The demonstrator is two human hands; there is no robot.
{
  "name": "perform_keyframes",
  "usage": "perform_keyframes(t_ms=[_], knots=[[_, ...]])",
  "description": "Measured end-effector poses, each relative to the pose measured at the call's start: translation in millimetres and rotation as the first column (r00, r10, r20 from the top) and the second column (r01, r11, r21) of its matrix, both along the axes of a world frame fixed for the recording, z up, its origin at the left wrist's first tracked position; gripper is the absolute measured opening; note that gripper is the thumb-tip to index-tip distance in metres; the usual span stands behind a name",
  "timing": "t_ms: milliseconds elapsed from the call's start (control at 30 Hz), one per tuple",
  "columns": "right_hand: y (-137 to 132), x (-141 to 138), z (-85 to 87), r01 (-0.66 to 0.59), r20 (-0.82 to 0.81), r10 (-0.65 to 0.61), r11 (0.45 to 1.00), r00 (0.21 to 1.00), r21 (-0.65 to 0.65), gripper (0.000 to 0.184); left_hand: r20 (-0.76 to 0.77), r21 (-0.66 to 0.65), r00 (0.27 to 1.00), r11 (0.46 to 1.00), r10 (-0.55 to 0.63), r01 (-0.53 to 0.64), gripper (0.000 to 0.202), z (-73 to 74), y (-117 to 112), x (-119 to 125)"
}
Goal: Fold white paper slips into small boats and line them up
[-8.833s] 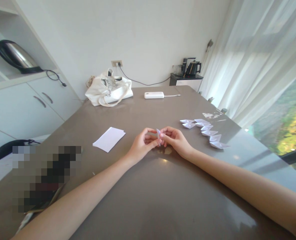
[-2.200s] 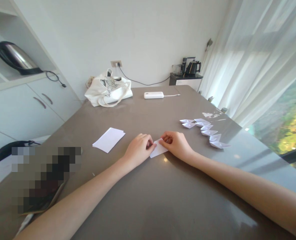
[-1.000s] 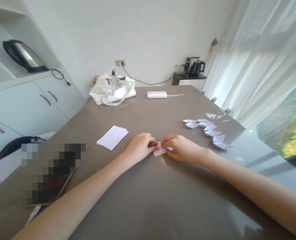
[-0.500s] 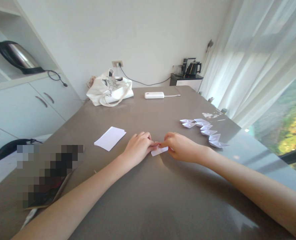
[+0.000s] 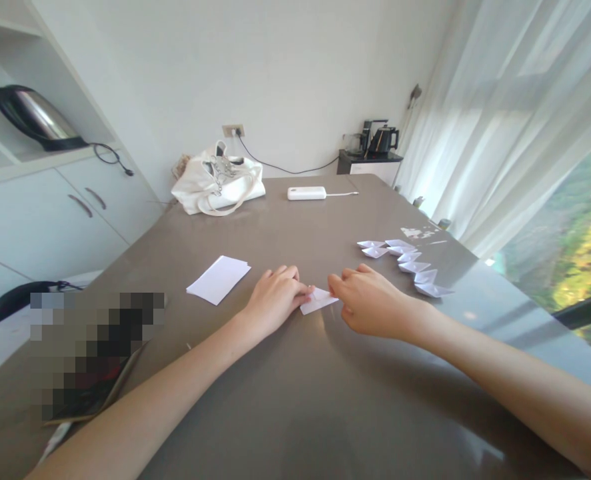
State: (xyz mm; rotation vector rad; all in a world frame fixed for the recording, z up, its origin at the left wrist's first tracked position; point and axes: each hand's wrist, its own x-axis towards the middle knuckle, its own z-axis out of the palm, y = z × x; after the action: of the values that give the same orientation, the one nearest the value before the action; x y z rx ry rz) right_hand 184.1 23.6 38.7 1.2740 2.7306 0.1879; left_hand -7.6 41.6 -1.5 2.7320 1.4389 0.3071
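A small folded piece of white paper [image 5: 319, 302] lies on the table between my hands. My left hand [image 5: 276, 298] rests at its left end, thumb and fingertips closed on that edge. My right hand [image 5: 370, 300] is at the paper's right corner with its fingers curled and the index finger and thumb against the edge. Part of the paper is hidden under the fingers. A stack of white paper sheets [image 5: 218, 280] lies to the left of my left hand. Beyond my right hand stand several folded paper boats [image 5: 415, 267] in a zigzag row.
On the grey-brown table [image 5: 285, 400] lie a white power bank [image 5: 306, 193] with a short cable, a white handbag [image 5: 220, 183] and paper scraps [image 5: 418, 233]. A blurred-out device [image 5: 95, 367] sits by my left forearm. A curtained window is at the right.
My right hand has slid right along the paper, from its middle to its right corner, uncovering more of it. My left hand keeps its place at the left end.
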Motion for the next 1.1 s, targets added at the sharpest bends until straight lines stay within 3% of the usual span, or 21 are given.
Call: perform_keyframes(t_ms=[167, 333, 667, 933, 1100], knots=[[14.7, 3.9, -4.9, -0.009, -0.099, 0.004, 0.999, 0.995, -0.052, 0.015, 0.024, 0.018, 0.995, 0.995, -0.097, 0.097, 0.025, -3.8, 1.7, 2.8], [27.5, 6.3, -11.9, -0.119, -0.207, 0.094, 0.986, 0.974, -0.113, 0.016, 0.088, -0.020, 0.977, 0.980, -0.194, 0.196, 0.029, -8.1, 3.5, 5.5], [30.6, 9.5, -15.8, -0.219, -0.221, 0.193, 0.971, 0.956, -0.099, 0.016, 0.173, -0.176, 0.971, 0.965, -0.166, 0.196, 0.019, -1.2, 7.0, 4.8], [26.5, 4.9, -12.1, -0.210, -0.125, 0.203, 0.977, 0.971, -0.047, 0.023, 0.202, -0.172, 0.965, 0.964, -0.166, 0.201, 0.015, -1.2, 7.2, 3.0], [29.3, 6.0, -17.7, -0.207, -0.190, 0.193, 0.977, 0.963, -0.055, 0.021, 0.257, -0.174, 0.959, 0.970, -0.122, 0.170, 0.018, 0.9, 7.2, 3.8]])
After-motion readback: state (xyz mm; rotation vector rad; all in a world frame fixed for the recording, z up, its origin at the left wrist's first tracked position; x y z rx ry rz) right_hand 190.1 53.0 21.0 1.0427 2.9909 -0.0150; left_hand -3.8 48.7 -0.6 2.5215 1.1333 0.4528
